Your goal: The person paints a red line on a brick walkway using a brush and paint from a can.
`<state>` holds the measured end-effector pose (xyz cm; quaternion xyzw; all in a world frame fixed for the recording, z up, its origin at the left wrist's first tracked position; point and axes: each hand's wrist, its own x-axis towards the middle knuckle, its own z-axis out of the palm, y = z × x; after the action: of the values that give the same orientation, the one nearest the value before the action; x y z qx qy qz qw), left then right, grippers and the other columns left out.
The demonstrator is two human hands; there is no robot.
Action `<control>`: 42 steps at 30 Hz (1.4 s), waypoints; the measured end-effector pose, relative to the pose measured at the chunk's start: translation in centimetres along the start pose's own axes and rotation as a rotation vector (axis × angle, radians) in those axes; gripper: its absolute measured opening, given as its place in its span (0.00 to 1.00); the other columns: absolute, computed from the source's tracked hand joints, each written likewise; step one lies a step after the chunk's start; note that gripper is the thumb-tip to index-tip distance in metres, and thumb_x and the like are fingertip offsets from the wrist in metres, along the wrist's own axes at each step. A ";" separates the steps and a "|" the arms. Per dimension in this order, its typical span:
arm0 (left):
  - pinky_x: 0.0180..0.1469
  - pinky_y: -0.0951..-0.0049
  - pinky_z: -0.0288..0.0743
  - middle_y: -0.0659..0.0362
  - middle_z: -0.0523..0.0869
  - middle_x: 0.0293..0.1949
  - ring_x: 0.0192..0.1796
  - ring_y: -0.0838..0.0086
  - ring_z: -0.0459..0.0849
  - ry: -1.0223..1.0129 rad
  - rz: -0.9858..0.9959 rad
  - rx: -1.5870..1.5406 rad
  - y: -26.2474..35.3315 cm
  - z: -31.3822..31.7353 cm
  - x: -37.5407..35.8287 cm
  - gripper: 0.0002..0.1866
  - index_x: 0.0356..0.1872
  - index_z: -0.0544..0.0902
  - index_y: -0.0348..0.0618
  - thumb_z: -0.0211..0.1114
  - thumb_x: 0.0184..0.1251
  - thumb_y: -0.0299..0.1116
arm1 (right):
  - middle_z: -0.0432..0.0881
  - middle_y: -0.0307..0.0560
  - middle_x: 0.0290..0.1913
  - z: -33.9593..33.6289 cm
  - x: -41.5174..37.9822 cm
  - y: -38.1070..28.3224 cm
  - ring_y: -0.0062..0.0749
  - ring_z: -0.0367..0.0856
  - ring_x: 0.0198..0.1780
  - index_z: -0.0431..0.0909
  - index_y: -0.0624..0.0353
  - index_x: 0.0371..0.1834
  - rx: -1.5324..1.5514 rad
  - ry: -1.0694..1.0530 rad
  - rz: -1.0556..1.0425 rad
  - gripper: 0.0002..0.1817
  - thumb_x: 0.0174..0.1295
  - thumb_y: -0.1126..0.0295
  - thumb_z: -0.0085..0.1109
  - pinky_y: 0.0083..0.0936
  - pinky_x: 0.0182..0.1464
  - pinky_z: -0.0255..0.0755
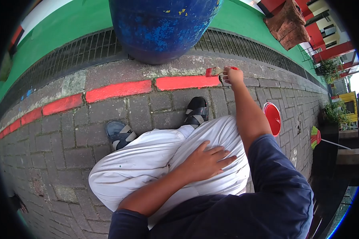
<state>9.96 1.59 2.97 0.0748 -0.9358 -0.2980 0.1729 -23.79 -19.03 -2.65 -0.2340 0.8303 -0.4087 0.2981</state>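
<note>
My right hand is closed round the handle of a paintbrush, whose bristles are red. The brush is at the right end of a freshly red-painted brick in the kerb row. More red bricks run off to the left, while the bricks right of the brush are grey. My left hand rests on my white-trousered thigh, fingers spread, holding nothing. Beside my right forearm stands a bucket of red paint, partly hidden by the arm.
A large blue barrel stands just behind the kerb, in front of a metal drain grate. Grey paving bricks lie around my sandals. A broom and potted plants are at the far right.
</note>
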 end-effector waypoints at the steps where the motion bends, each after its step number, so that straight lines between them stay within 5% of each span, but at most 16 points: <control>1: 0.71 0.44 0.66 0.64 0.78 0.71 0.74 0.73 0.73 -0.006 -0.014 -0.024 -0.2 0.1 0.3 0.32 0.75 0.71 0.66 0.65 0.71 0.52 | 0.89 0.42 0.35 0.0 0.5 0.8 0.30 0.87 0.31 0.86 0.59 0.42 0.003 -0.049 0.031 0.13 0.65 0.60 0.68 0.29 0.33 0.80; 5: 0.71 0.45 0.66 0.66 0.80 0.70 0.73 0.75 0.75 0.018 -0.016 -0.044 -0.6 0.4 0.4 0.27 0.69 0.77 0.66 0.66 0.70 0.50 | 0.90 0.43 0.35 0.0 2.6 3.3 0.31 0.90 0.34 0.86 0.60 0.39 -0.114 -0.104 0.049 0.13 0.65 0.60 0.67 0.31 0.34 0.82; 8: 0.71 0.45 0.66 0.66 0.80 0.69 0.73 0.75 0.74 0.027 -0.019 -0.043 -0.8 0.3 0.5 0.25 0.68 0.79 0.66 0.66 0.70 0.50 | 0.91 0.52 0.39 -1.3 5.7 5.3 0.40 0.92 0.37 0.88 0.64 0.39 -0.269 0.048 0.034 0.18 0.60 0.57 0.69 0.35 0.42 0.84; 12: 0.71 0.46 0.66 0.67 0.81 0.68 0.73 0.76 0.75 0.045 -0.017 -0.060 -0.9 0.6 0.5 0.24 0.67 0.80 0.67 0.65 0.71 0.50 | 0.89 0.64 0.47 -1.8 1.4 1.4 0.59 0.87 0.54 0.90 0.58 0.44 -0.713 0.262 -0.257 0.20 0.61 0.53 0.66 0.46 0.58 0.80; 16: 0.71 0.47 0.67 0.67 0.82 0.67 0.72 0.76 0.77 0.057 -0.020 -0.052 -0.9 0.8 0.4 0.22 0.65 0.81 0.67 0.65 0.71 0.49 | 0.90 0.60 0.43 1.4 1.0 1.1 0.54 0.89 0.50 0.91 0.57 0.42 -0.765 0.097 -0.399 0.20 0.59 0.51 0.69 0.42 0.56 0.81; 19: 0.70 0.47 0.67 0.68 0.82 0.67 0.71 0.76 0.77 0.079 -0.022 -0.056 -1.0 0.8 0.3 0.21 0.64 0.82 0.67 0.65 0.71 0.48 | 0.91 0.57 0.39 0.9 1.2 0.1 0.51 0.90 0.47 0.91 0.56 0.42 -0.626 0.119 -0.297 0.20 0.58 0.51 0.70 0.40 0.54 0.81; 20: 0.70 0.47 0.67 0.68 0.82 0.67 0.71 0.76 0.77 0.082 -0.019 -0.051 -1.0 0.7 0.3 0.21 0.64 0.82 0.67 0.65 0.71 0.48 | 0.90 0.63 0.46 0.4 2.1 1.1 0.56 0.87 0.54 0.88 0.61 0.48 -0.671 0.111 -0.264 0.25 0.56 0.51 0.70 0.44 0.58 0.79; 23: 0.70 0.47 0.67 0.68 0.82 0.67 0.71 0.77 0.77 0.079 -0.007 -0.006 -1.0 0.6 0.3 0.20 0.63 0.83 0.67 0.66 0.71 0.48 | 0.89 0.63 0.46 -2.4 6.6 5.1 0.57 0.87 0.55 0.88 0.62 0.48 -0.613 0.154 -0.023 0.26 0.57 0.50 0.69 0.44 0.59 0.79; 29: 0.70 0.48 0.68 0.69 0.83 0.66 0.71 0.77 0.78 0.084 -0.015 -0.047 -1.0 0.8 0.4 0.19 0.62 0.84 0.66 0.65 0.71 0.48 | 0.88 0.66 0.47 -3.2 2.7 3.5 0.58 0.87 0.56 0.88 0.61 0.49 -0.730 0.330 -0.155 0.27 0.58 0.49 0.67 0.44 0.60 0.79; 32: 0.70 0.49 0.68 0.69 0.83 0.66 0.70 0.78 0.78 0.101 -0.010 -0.081 -1.2 1.0 0.4 0.19 0.61 0.84 0.65 0.65 0.71 0.49 | 0.88 0.68 0.48 -1.5 1.9 2.2 0.59 0.86 0.56 0.88 0.62 0.49 -0.757 0.112 -0.275 0.27 0.58 0.49 0.67 0.44 0.60 0.79; 42: 0.70 0.52 0.67 0.70 0.83 0.66 0.70 0.79 0.79 0.086 -0.018 -0.039 -1.4 0.9 0.5 0.16 0.58 0.85 0.64 0.64 0.72 0.47 | 0.89 0.65 0.47 -3.2 6.5 5.4 0.58 0.87 0.55 0.88 0.62 0.46 -0.616 0.251 -0.044 0.25 0.58 0.50 0.68 0.44 0.60 0.78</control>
<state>9.19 0.76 1.62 0.0927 -0.9208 -0.3144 0.2116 -31.36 -18.40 -7.53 -0.2787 0.9398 -0.1706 0.0998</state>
